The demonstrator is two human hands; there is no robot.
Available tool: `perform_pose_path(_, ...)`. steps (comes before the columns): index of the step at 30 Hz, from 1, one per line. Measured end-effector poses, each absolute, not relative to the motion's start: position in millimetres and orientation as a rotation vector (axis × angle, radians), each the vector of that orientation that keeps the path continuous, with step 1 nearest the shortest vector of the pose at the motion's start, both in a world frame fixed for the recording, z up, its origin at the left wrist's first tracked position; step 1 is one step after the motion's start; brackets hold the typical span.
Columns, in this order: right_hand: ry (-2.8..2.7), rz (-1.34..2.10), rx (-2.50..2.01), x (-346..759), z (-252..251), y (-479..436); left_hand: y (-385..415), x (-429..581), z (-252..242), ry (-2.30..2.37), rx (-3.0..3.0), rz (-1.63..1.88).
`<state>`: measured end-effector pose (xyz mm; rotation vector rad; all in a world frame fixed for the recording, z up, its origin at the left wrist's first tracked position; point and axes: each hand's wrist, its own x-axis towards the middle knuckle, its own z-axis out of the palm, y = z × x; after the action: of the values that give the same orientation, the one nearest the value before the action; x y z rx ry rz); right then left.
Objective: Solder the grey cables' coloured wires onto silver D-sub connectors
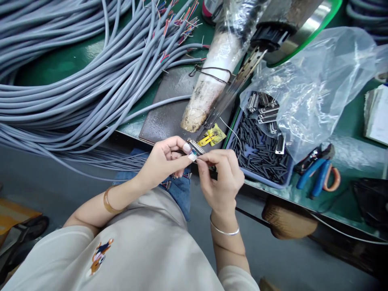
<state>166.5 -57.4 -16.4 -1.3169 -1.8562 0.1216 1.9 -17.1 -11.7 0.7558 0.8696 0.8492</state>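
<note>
My left hand [165, 159] is closed in a pinch around a multi-pin D-sub connector [196, 148], held over the front edge of the bench. The fingertips of my right hand [222, 173] are pressed together at the connector's near side. What they pinch is too small and covered to make out. Just beyond the connector, a yellow clip [208, 139] lies by a crumpled yellow piece. A soldering iron [233, 83] with a bare metal barrel slants down close above my hands, beside a white wrapped tube [209, 89].
Grey cables [91, 93] with stripped coloured ends cover the left of the bench. At right, a blue tray [280, 185] holds black sleeves [257, 149] and connectors, partly under a clear plastic bag [321, 81]. Blue-handled cutters [321, 173] lie beside it. More wired connectors hang near my lap.
</note>
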Motion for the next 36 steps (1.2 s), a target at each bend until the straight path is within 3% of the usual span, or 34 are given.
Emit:
perform_pose_path(6, -1.782, 0.319, -1.378, 161, -11, -62, -33, -5, -22, 0.907, 1.251, 1.093)
perform_pose_path(18, -1.694, 0.043, -1.383, 155, -19, -71, -29, -3, -18, 0.894, 1.92, 1.294)
perform_pose_path(28, -1.257, -0.008, -1.399, 165, -30, -74, -31, -6, -22, 1.007, 1.737, 1.323)
perform_pose_path(31, -1.354, 0.199, -1.373, 158, -26, -72, -31, -9, -22, 1.032, 1.704, 1.26)
perform_pose_path(36, -1.498, 0.178, -1.304, 145, -33, -64, -29, -9, -23, 1.023, 1.698, 1.229)
